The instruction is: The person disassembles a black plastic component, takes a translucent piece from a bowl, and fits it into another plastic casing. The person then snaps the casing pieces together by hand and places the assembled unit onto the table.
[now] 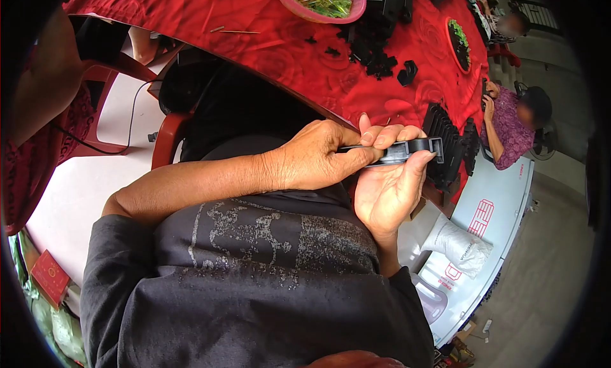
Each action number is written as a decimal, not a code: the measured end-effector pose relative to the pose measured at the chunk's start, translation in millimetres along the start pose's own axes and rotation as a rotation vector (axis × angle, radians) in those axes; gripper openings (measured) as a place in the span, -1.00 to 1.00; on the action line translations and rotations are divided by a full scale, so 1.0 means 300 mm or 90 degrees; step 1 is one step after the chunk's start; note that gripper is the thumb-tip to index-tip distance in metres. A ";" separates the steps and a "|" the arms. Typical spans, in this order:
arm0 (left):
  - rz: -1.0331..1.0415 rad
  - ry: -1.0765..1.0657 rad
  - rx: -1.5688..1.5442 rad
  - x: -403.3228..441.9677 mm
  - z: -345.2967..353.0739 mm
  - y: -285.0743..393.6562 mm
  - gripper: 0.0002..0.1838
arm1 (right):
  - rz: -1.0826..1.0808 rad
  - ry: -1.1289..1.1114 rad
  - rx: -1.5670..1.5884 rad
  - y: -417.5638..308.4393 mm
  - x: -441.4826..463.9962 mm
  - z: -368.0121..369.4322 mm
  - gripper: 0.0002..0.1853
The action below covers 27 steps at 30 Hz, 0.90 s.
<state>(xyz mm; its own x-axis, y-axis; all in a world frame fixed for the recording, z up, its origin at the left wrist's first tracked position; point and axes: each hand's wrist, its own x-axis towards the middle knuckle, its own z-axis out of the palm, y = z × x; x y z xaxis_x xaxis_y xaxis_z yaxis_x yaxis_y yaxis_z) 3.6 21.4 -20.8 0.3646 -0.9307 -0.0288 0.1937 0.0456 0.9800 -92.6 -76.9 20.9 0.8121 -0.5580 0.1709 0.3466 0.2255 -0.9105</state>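
Note:
A narrow black plastic part [398, 153] with a rectangular loop at its right end is held between both hands, in front of my chest near the table edge. My left hand [321, 157], back upward, pinches the left end with thumb and fingers, and whatever is under those fingertips is hidden. Turned palm up, my right hand [391, 183] clasps the part between its thumb and curled fingers near the loop. Just right of it lies a pile of long black ribbed parts [443, 136] on the table's edge.
The table wears a red cloth [254, 5]. On it are a pink basket [360, 10] of greenish clear pieces, small black pieces [379, 62] and a red bowl [452, 53]. Another person [514, 129] sits at the far right; a red chair [170, 139] stands left.

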 end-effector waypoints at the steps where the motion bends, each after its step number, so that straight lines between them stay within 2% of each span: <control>1: 0.007 0.013 0.002 0.000 0.005 -0.007 -0.59 | 0.000 -0.008 0.002 -0.004 -0.001 0.003 -0.53; 7: -0.030 -0.024 -0.004 -0.011 -0.002 0.015 -0.62 | -0.010 -0.004 -0.018 -0.004 -0.009 0.002 -0.54; 13: -0.035 -0.022 -0.028 0.002 -0.004 0.011 -0.56 | 0.012 0.008 0.027 0.002 -0.001 -0.025 -0.52; 16: -0.115 -0.120 -0.016 0.006 -0.046 0.035 -0.52 | 0.024 0.017 0.033 0.001 -0.008 -0.018 -0.52; 19: -0.068 -0.137 -0.069 -0.004 -0.052 0.011 -0.53 | 0.016 0.032 0.028 0.000 -0.011 -0.027 -0.52; 22: -0.024 -0.145 -0.034 -0.012 -0.056 -0.019 -0.58 | 0.026 0.037 0.038 0.002 -0.016 -0.041 -0.51; 27: -0.037 -0.146 -0.010 -0.006 -0.054 -0.005 -0.61 | 0.024 0.040 0.048 0.005 -0.014 -0.052 -0.51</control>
<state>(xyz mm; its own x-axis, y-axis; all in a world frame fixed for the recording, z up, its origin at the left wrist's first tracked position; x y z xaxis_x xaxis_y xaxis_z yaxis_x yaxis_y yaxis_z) 17.4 29.0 -25.2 0.1364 -0.9899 -0.0385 0.2238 -0.0071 0.9746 -102.7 -86.7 13.0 0.7951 -0.5962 0.1112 0.3528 0.3055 -0.8844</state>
